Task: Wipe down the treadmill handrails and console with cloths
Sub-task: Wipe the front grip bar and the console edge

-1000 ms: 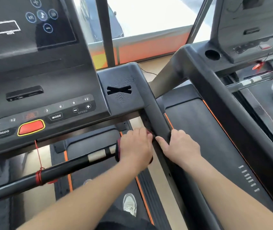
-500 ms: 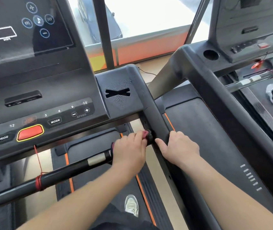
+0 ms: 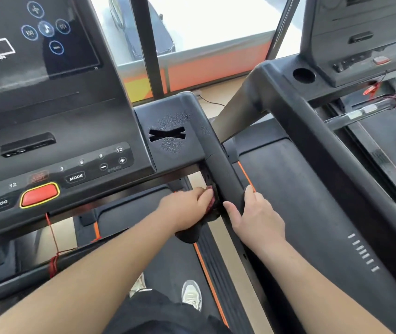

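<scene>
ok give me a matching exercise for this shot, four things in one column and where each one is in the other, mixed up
1 left hand
2 right hand
3 red button
4 shoe

a on the belt
b wrapped over the handrail
c on the console
d gripping a cloth at the handrail's inner side

Pairs: 1-d, 2-b, 3-c, 4-a

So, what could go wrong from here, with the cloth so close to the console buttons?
1. The left hand presses the cloth just under the console. A slip upward might hit the + button while the shoes stand on the belt.
2. The cloth's loose end hangs down and might catch in the gap beside the handrail.
</scene>
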### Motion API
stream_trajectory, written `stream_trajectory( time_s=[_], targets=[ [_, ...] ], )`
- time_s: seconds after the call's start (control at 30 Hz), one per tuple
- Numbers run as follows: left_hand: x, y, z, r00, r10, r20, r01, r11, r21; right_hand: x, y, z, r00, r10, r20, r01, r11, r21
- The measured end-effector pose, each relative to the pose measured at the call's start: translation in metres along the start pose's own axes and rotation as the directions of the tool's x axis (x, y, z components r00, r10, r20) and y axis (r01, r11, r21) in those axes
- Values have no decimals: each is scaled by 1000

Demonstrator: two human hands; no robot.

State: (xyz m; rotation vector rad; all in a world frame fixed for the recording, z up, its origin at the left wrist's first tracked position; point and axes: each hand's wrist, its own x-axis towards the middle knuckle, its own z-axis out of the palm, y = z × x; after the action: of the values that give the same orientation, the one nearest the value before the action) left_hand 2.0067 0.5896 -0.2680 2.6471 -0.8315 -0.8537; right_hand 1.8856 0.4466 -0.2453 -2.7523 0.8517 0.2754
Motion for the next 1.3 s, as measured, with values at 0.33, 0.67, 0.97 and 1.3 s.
stream_trajectory(
  time_s=[0.33,0.67,0.97,1.3],
  targets=[
    [10,2,21,966,171,-193,-122,962,244,3,3,13,954,-151,-260,118,983,-138],
    [-39,-5,43,889,181,-420,-77,964,254,5,-2,8,959,-128,-253,94,986,-141],
    [12,13,5,995,41,-87,-37,998,42,1,-4,2,974,-95,-204,64,986,-152],
    [-93,-16,13,848,14,-531,-145,967,-207,-25,-10,15,915,-287,-282,326,940,98]
  ],
)
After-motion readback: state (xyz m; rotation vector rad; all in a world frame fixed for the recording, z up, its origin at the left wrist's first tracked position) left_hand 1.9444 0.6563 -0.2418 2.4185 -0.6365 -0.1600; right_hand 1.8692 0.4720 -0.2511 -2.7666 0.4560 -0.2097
